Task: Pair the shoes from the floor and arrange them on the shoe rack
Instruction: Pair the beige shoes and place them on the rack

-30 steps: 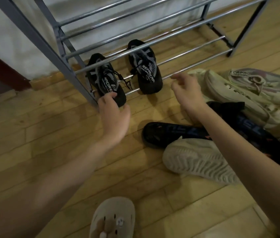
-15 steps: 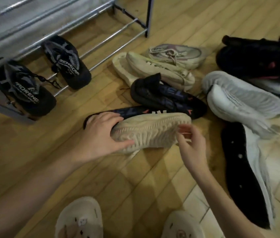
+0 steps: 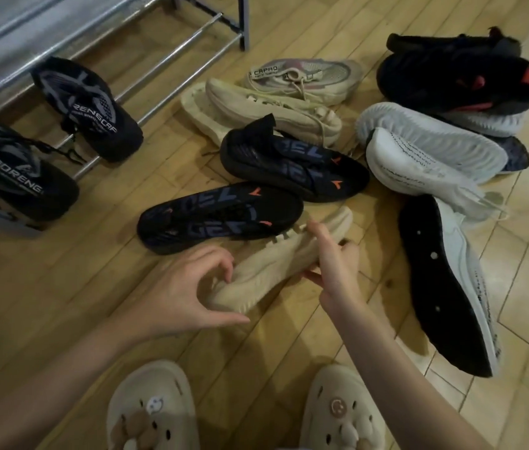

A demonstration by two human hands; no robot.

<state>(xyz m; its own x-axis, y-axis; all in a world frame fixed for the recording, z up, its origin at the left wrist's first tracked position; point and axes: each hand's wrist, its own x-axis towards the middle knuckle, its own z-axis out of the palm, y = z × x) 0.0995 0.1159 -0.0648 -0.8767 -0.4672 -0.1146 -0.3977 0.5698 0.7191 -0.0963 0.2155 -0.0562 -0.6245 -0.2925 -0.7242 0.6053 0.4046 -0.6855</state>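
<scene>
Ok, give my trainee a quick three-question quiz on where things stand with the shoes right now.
1. True or false: a pair of black shoes already sits on the shoe rack.
2. Which shoe are both hands touching? A) the beige shoe B) a black slide C) the white shoe
3. Fill in: the beige shoe's likely mate lies on the ____, near the rack.

Key: 1 true. 2 A: the left hand is at one end, the right hand at the other. 3 floor.
</scene>
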